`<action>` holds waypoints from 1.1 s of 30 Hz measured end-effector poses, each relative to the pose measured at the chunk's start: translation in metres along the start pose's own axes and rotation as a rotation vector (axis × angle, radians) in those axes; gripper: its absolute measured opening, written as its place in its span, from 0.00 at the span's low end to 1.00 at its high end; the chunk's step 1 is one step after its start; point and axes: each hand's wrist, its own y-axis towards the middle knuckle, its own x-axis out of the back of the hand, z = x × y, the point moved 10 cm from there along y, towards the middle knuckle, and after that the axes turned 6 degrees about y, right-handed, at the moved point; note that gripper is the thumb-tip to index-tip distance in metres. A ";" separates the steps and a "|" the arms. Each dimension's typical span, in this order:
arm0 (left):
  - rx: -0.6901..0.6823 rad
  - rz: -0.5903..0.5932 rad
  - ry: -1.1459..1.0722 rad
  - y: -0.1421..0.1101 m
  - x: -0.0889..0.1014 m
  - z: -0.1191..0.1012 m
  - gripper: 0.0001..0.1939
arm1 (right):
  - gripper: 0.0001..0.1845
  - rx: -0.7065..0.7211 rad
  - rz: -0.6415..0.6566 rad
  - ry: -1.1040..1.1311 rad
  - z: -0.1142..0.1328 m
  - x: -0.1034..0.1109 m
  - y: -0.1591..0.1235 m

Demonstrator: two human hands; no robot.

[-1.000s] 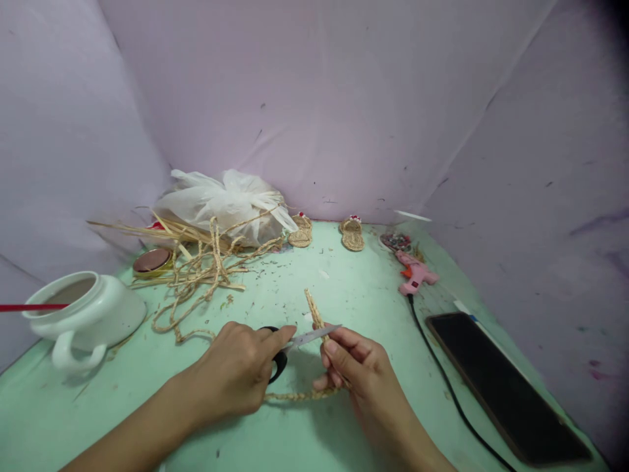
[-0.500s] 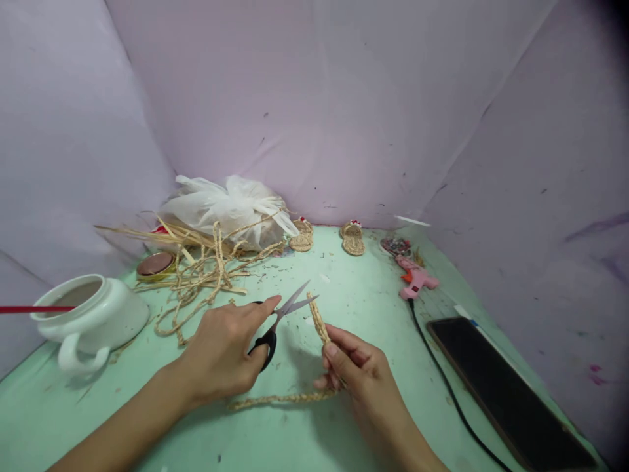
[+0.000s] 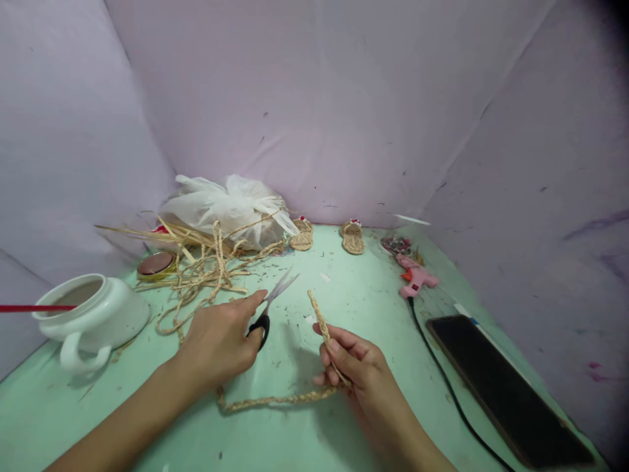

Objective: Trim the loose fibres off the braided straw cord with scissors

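My left hand grips black-handled scissors, their blades closed and pointing up and to the right. My right hand pinches a braided straw cord. One end of the cord sticks up from my fingers, and the rest trails left along the green table below my left wrist. The scissor tips are a short way left of the cord's upright end, not touching it.
A white ceramic pot with a red stick stands at the left. Loose straw and braids lie before a white plastic bag. Two tiny straw sandals, a pink glue gun with its black cable, and a dark phone are on the right.
The scissors lay across the cord, then opened and drew back left and upward. Their blades are closed now, clear of the cord. My right hand has kept its hold.
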 end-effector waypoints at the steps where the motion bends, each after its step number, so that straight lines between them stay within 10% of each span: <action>1: 0.028 0.021 0.059 0.002 -0.004 0.004 0.23 | 0.17 -0.001 -0.004 0.002 0.000 0.000 0.000; 11: 0.011 0.039 0.058 0.030 -0.033 0.000 0.14 | 0.18 -0.005 -0.009 -0.025 -0.001 0.002 0.001; 16: -0.046 -0.020 -0.207 0.028 -0.018 -0.011 0.15 | 0.14 -0.009 -0.052 -0.004 -0.003 0.010 0.003; 25: 0.187 0.428 -1.494 -0.012 -0.052 -0.080 0.14 | 0.10 0.075 0.043 0.113 -0.002 -0.001 0.003; 33: 0.081 0.639 -1.402 -0.024 -0.076 -0.107 0.16 | 0.09 0.180 -0.064 0.074 0.010 0.013 0.006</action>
